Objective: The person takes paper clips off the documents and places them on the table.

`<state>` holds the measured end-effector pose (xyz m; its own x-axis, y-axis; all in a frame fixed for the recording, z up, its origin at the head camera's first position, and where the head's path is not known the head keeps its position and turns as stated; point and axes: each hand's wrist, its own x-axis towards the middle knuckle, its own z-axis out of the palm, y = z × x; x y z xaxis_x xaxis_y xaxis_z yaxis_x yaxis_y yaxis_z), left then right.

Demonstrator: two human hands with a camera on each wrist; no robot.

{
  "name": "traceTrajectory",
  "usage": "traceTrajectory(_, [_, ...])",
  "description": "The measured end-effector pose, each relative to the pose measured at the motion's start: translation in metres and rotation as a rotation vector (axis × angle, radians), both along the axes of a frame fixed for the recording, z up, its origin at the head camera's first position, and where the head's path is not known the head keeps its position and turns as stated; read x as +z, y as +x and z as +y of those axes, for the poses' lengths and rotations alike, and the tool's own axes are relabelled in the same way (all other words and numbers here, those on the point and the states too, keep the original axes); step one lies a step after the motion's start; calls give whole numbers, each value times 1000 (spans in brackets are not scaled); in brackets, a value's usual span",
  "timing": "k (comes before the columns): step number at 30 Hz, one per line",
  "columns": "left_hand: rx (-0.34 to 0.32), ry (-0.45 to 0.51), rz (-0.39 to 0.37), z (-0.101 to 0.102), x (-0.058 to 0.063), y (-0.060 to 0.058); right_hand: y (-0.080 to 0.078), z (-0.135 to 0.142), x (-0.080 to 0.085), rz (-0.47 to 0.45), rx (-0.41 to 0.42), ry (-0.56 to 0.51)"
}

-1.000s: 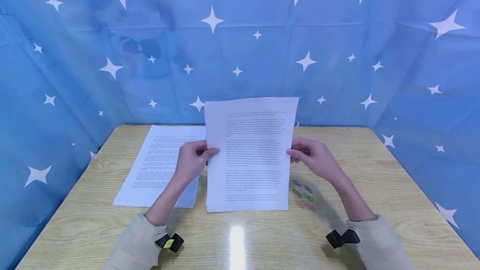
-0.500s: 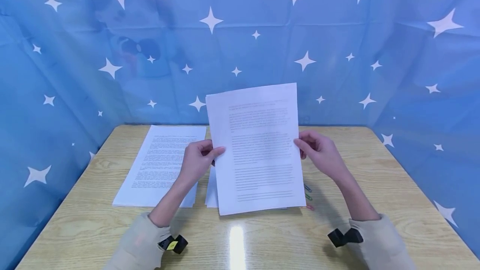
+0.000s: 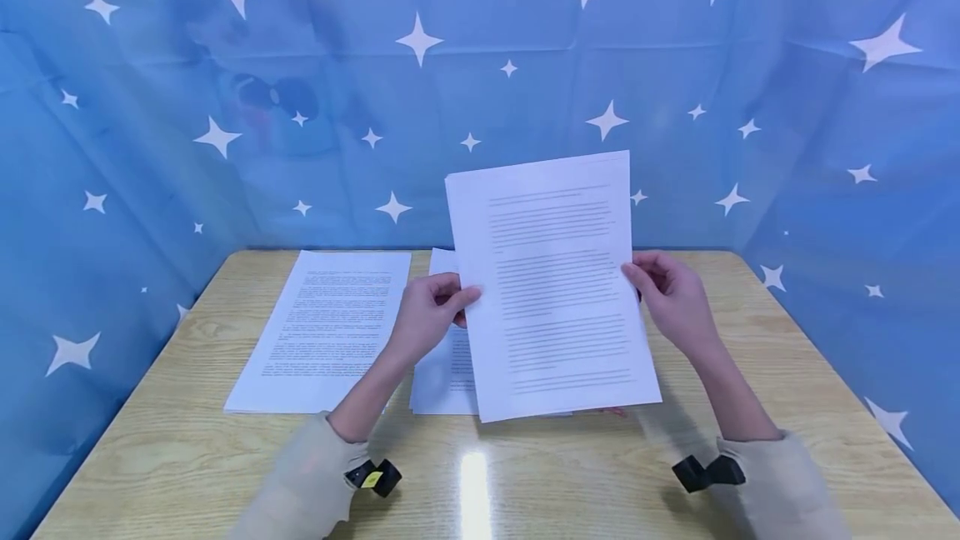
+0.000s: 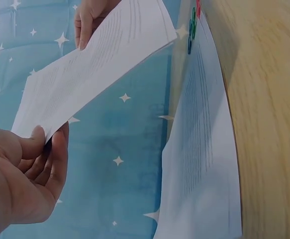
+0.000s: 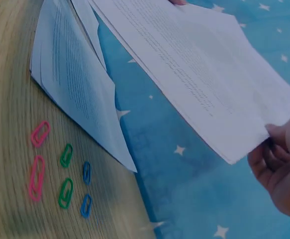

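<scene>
My left hand pinches the left edge of a thin sheaf of printed paper between thumb and fingers. My right hand pinches its right edge in the same way. The sheaf is raised off the table and tilted a little, its text side towards the head camera. In the right wrist view its lower edge looks several layers thick. Beneath it, partly covered, a second stack of printed sheets lies on the table. In the right wrist view this lower stack shows a printed top sheet.
Another printed stack lies at the left of the wooden table. Pink paper clips, green paper clips and blue paper clips lie beside the lower stack. A blue star-patterned curtain hangs behind.
Both hands have lifted the sheaf and carried it to the right, tilting it. The lower stack has come into view on the left, while the sheaf now covers most of the clips.
</scene>
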<state>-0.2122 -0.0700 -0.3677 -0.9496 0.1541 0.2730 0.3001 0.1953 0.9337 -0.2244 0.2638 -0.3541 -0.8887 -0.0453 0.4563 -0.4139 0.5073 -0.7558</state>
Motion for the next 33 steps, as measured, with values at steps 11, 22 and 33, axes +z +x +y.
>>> traceTrajectory(11, [-144, -9, 0, 32, 4, -7, 0, 35, 3, -20, -136, 86])
traceTrajectory(22, [-136, 38, -13, 83, 5, -18, 3, 71, 2, 1, -281, 115])
traceTrajectory(33, [-142, 89, -51, 126, -8, -22, 5, 97, 1, -25, -373, 231])
